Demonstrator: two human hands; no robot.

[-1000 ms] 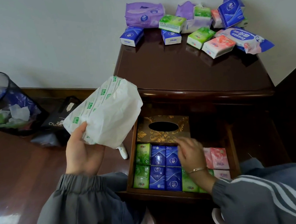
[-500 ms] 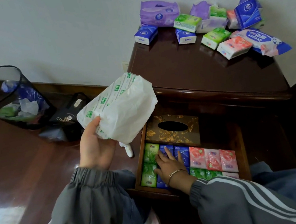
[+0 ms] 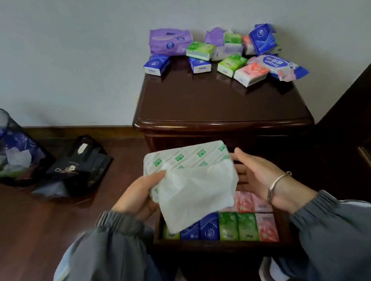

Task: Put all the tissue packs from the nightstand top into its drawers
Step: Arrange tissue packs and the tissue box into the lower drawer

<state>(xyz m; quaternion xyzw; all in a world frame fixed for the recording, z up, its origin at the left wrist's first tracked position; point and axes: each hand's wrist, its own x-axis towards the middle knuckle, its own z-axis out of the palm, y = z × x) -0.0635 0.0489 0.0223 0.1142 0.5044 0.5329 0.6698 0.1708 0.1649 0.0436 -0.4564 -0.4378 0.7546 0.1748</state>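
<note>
A large white tissue pack with green print [image 3: 191, 181] hangs over the open drawer [image 3: 218, 244]. My left hand [image 3: 140, 197] grips its left end, thumb on top. My right hand [image 3: 257, 176] is at the pack's right end with its fingers straight, palm toward the pack. Rows of small green, blue and pink packs [image 3: 237, 226] fill the drawer's front. Several more packs lie at the back of the dark nightstand top [image 3: 217, 107], among them a purple pack [image 3: 169, 41], a blue pack [image 3: 156, 64] and a pink pack [image 3: 250, 74]. The gold tissue box in the drawer is hidden behind the white pack.
A dark waste bin [image 3: 0, 150] with scraps stands on the wooden floor at the left, with a black bag [image 3: 77, 167] beside it. A white wall runs behind the nightstand. Dark furniture [image 3: 365, 121] borders it on the right.
My left hand has brought the white pack right and down over the drawer. My right hand has left the small packs in the drawer and risen to the pack's right end.
</note>
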